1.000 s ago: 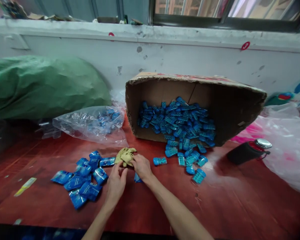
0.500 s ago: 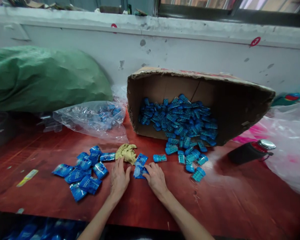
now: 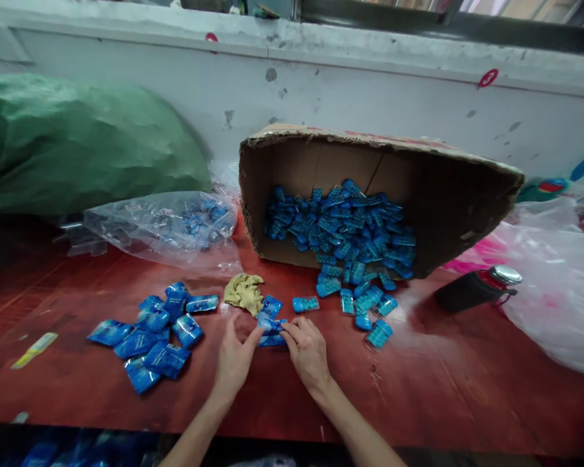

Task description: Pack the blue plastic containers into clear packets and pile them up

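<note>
My left hand (image 3: 236,355) and my right hand (image 3: 305,350) meet at a small blue packet (image 3: 271,326), each pinching one side of it between thumb and fingers. Beneath and just behind it lie more blue packets (image 3: 271,306). A crumpled yellow-green cloth (image 3: 244,292) rests beyond my left fingertips. To the left is a loose pile of blue printed packets (image 3: 150,334). One blue capped clear container (image 3: 305,303) lies behind my right hand, and several similar containers (image 3: 368,299) are spread at the box opening.
A cardboard box (image 3: 467,214) lies on its side, holding many blue containers. Around the table (image 3: 418,389) stand a green sack (image 3: 87,143), a clear bag (image 3: 160,227), a dark bottle (image 3: 477,288) lying tilted, white plastic bags (image 3: 555,285) and a yellow strip (image 3: 34,350).
My left hand has moved in to the packet and now pinches its left side. My right fingers have closed on its right side, and the packet is lifted slightly. The view has shifted a little.
</note>
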Action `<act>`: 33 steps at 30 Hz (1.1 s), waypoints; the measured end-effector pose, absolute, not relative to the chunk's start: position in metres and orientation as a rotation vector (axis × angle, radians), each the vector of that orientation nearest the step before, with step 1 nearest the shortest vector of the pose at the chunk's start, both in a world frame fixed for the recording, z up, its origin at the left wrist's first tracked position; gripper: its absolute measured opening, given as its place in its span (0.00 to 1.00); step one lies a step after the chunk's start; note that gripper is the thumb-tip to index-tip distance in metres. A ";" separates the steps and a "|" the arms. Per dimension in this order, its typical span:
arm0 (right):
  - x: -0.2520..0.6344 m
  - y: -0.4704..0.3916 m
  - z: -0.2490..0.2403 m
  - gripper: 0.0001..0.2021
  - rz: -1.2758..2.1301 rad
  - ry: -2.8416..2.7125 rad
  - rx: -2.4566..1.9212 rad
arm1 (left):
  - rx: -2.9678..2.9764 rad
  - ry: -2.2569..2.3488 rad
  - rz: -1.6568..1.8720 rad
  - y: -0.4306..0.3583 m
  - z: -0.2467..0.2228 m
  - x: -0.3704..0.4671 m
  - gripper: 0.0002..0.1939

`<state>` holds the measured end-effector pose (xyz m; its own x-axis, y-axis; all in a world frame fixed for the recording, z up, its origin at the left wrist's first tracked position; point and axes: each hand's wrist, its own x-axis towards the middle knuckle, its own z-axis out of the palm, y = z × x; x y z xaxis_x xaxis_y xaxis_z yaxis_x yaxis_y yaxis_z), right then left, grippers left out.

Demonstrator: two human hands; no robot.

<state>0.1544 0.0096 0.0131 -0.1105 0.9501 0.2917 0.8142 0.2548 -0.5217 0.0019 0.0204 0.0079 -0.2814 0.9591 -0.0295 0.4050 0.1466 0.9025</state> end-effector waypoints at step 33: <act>0.138 0.016 0.013 0.10 1.189 -1.320 -1.381 | 0.517 1.230 1.127 0.015 0.013 0.030 0.14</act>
<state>0.1378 0.0155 0.0127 -0.0151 0.9973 -0.0722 0.1753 -0.0684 -0.9821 0.0301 0.0151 0.0134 -0.0722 0.8803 -0.4689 -0.3906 0.4076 0.8254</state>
